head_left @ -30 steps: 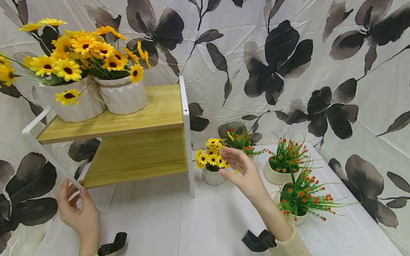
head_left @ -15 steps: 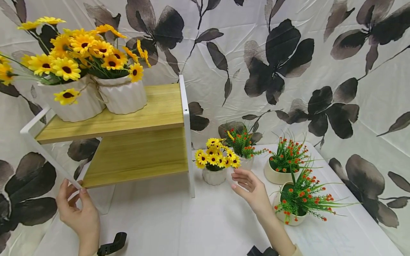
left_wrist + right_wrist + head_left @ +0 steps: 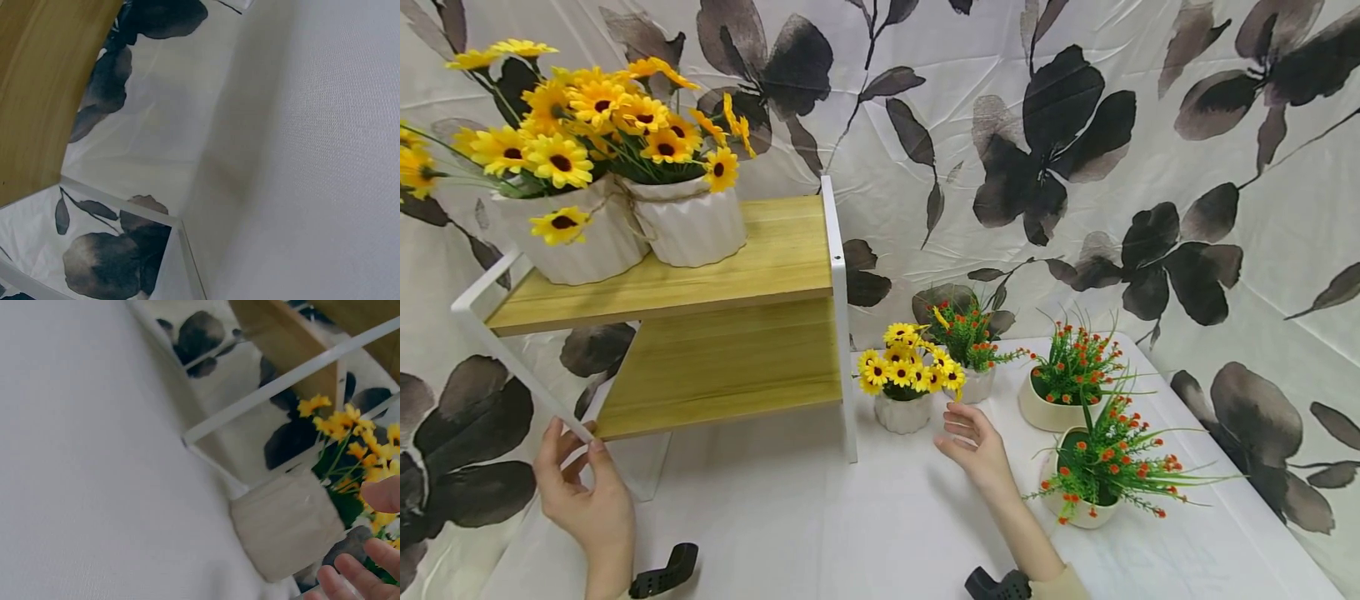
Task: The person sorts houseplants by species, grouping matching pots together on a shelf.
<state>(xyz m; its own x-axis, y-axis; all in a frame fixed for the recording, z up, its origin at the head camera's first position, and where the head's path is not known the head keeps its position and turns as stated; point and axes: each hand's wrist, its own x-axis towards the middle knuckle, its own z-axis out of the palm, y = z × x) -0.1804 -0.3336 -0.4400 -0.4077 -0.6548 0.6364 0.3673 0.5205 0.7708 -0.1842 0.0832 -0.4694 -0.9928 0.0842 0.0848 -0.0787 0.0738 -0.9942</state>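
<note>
My left hand grips the white side frame of a two-tier wooden shelf by its lower front left corner. The left wrist view shows the shelf's wood and frame, but not the hand. Just right of and in front of a small white pot of yellow flowers, my right hand hovers with fingers loosely bent and nothing in them. In the right wrist view the thumb and fingertips stand apart beside that pot.
Two larger white pots of yellow flowers stand on the upper board at left. To the right are three pots of red-flowered greenery: one behind the small yellow pot, one farther right, one nearer. A patterned cloth hangs behind.
My right hand has drawn back from the small yellow flowers, down and toward me, uncovering the blooms. The left hand keeps its grip on the shelf, and the pots stay in place.
</note>
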